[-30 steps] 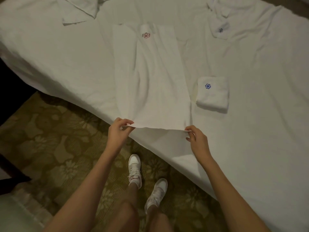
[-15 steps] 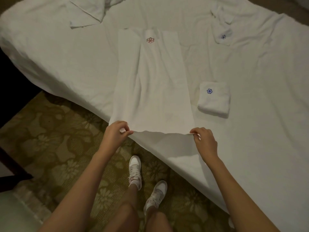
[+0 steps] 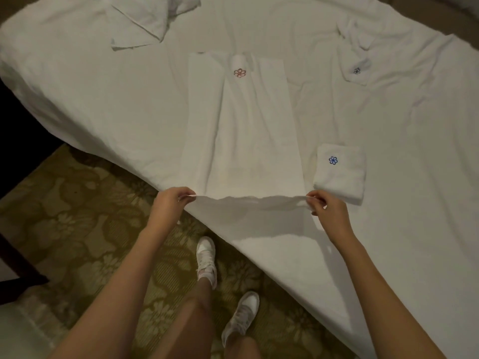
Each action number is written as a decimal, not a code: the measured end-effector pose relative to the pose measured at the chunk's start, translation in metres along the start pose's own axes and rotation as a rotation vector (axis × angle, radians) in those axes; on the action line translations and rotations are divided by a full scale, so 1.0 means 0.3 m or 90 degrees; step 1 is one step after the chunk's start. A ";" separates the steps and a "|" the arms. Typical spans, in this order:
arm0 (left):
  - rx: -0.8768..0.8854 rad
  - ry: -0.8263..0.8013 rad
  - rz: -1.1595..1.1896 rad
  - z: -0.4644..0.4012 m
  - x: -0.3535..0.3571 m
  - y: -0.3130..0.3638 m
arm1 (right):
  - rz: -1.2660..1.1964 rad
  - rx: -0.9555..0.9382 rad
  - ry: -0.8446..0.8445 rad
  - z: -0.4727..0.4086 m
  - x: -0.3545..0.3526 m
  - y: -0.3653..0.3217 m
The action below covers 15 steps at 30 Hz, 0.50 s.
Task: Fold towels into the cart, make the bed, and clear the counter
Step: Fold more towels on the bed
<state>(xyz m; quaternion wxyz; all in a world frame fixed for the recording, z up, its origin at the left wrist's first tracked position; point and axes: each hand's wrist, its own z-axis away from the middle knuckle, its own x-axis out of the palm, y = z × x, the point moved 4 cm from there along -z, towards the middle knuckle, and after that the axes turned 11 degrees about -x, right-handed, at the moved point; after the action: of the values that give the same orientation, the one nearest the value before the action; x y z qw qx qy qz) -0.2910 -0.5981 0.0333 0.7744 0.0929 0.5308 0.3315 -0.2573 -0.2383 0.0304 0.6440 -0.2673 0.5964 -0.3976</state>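
White long towel (image 3: 243,130) lies lengthwise on bed (image 3: 103,104), near edge lifted off sheet. Left hand (image 3: 168,203) pinches near-left corner between thumb and curled fingers; right hand (image 3: 326,211) pinches near-right corner same way. Edge between both grips sags slightly. Red flower emblem (image 3: 239,72) at far end, away from grips. Folded small towel (image 3: 339,172) with blue emblem just beyond right-hand grip. Crumpled towels further off: one (image 3: 145,19) beyond left grip, one (image 3: 357,66) beyond right. Patterned carpet (image 3: 77,229) below left grip.
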 end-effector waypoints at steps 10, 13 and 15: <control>0.057 0.032 0.008 -0.548 -0.173 0.222 | -0.033 0.023 0.104 -0.568 0.114 -0.151; 0.080 0.036 -0.034 -0.740 -0.207 0.306 | -0.028 0.058 0.115 -0.743 0.159 -0.175; 0.094 0.040 -0.057 -0.859 -0.227 0.363 | 0.002 0.079 0.120 -0.849 0.178 -0.173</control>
<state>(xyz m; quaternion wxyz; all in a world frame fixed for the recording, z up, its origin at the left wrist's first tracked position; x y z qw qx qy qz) -0.5787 -0.6103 0.0311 0.7624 0.1152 0.5817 0.2591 -0.5187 -0.2777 0.0060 0.6009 -0.1873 0.6288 -0.4565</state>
